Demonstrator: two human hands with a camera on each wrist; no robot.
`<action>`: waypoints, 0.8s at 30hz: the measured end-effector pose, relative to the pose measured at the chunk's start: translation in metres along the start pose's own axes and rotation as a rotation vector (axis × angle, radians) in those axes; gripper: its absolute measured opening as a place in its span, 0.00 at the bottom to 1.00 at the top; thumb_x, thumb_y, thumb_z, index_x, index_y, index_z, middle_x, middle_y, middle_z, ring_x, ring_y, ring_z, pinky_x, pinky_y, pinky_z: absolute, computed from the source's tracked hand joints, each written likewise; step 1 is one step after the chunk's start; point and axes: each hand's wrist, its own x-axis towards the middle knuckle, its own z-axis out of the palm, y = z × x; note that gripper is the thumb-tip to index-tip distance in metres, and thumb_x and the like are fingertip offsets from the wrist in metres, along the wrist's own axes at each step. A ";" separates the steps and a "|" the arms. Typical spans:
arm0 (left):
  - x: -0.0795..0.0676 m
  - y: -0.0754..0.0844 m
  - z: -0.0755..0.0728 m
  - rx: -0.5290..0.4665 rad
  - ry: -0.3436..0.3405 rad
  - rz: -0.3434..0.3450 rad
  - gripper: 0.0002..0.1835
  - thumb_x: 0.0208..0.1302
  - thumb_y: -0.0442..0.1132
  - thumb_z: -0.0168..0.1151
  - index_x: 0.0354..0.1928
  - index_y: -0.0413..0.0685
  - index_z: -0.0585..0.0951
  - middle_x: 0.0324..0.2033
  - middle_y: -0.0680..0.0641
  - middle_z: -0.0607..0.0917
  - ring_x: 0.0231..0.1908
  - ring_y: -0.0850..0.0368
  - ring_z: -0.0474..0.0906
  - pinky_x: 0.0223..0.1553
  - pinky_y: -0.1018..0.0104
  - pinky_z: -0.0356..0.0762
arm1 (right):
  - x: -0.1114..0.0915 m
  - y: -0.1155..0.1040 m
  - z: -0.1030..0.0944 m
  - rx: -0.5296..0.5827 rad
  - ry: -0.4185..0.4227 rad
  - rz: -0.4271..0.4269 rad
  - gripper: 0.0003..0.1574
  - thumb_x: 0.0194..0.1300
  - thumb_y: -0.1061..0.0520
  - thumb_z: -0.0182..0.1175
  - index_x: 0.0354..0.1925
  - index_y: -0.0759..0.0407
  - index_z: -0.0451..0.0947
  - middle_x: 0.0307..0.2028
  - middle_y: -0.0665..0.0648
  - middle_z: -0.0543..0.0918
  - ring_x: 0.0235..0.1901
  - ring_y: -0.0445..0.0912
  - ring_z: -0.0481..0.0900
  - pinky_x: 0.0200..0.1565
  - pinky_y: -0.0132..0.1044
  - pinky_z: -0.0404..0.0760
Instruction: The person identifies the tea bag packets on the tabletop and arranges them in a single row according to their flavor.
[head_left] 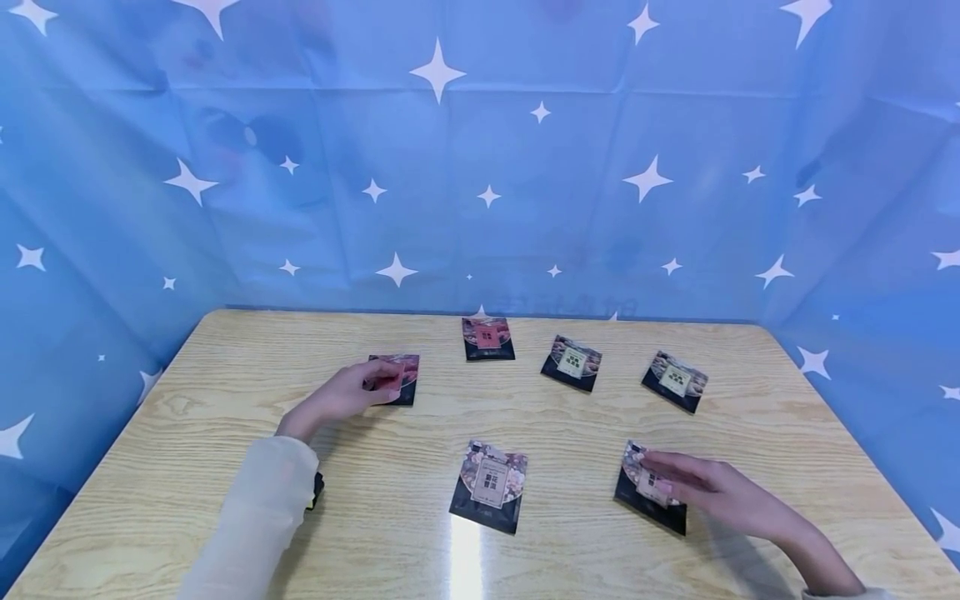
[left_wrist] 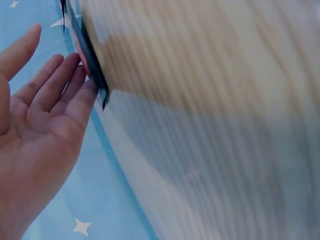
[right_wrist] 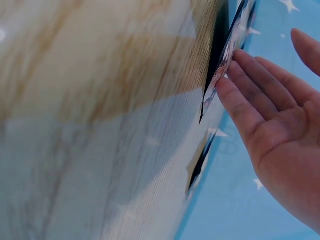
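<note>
Flat on the table's left side lies a black sachet with a red label (head_left: 409, 372). My left hand (head_left: 341, 397) rests its fingertips on it. In the left wrist view the fingers of that hand (left_wrist: 55, 117) are nearly straight against the sachet (left_wrist: 91, 57), and the thumb stands apart. At the right, my right hand (head_left: 731, 497) touches a black sachet with a floral top and pale pink label (head_left: 636, 493), partly covering it. The right wrist view shows that hand (right_wrist: 282, 122) with extended fingertips against the sachet (right_wrist: 216, 75), thumb away from it.
A matching pink-label sachet (head_left: 491, 485) lies between the hands. Farther back are another red-label sachet (head_left: 488, 337) and two green-label ones, one near the middle (head_left: 572, 363) and one at right (head_left: 674, 382). A blue starry cloth (head_left: 480, 225) surrounds the wooden table (head_left: 360, 517).
</note>
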 end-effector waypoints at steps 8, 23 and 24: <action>-0.022 -0.006 -0.009 0.011 -0.019 -0.019 0.25 0.67 0.44 0.56 0.62 0.38 0.70 0.59 0.35 0.70 0.60 0.37 0.64 0.55 0.44 0.65 | -0.001 0.002 0.000 0.001 0.003 0.004 0.28 0.74 0.62 0.42 0.65 0.78 0.55 0.59 0.82 0.60 0.55 0.24 0.63 0.47 0.24 0.73; -0.080 -0.028 -0.027 0.012 0.033 -0.026 0.24 0.66 0.44 0.57 0.60 0.40 0.71 0.57 0.34 0.72 0.58 0.36 0.66 0.52 0.44 0.68 | -0.002 0.008 -0.002 0.021 -0.015 -0.061 0.26 0.73 0.66 0.41 0.64 0.80 0.53 0.63 0.63 0.67 0.57 0.26 0.63 0.48 0.24 0.72; -0.083 -0.030 -0.028 0.008 0.036 -0.026 0.24 0.66 0.44 0.57 0.60 0.40 0.71 0.57 0.33 0.72 0.58 0.36 0.66 0.51 0.44 0.69 | -0.002 0.007 -0.002 0.016 -0.012 -0.050 0.26 0.73 0.66 0.41 0.65 0.79 0.53 0.62 0.68 0.66 0.57 0.26 0.63 0.48 0.23 0.72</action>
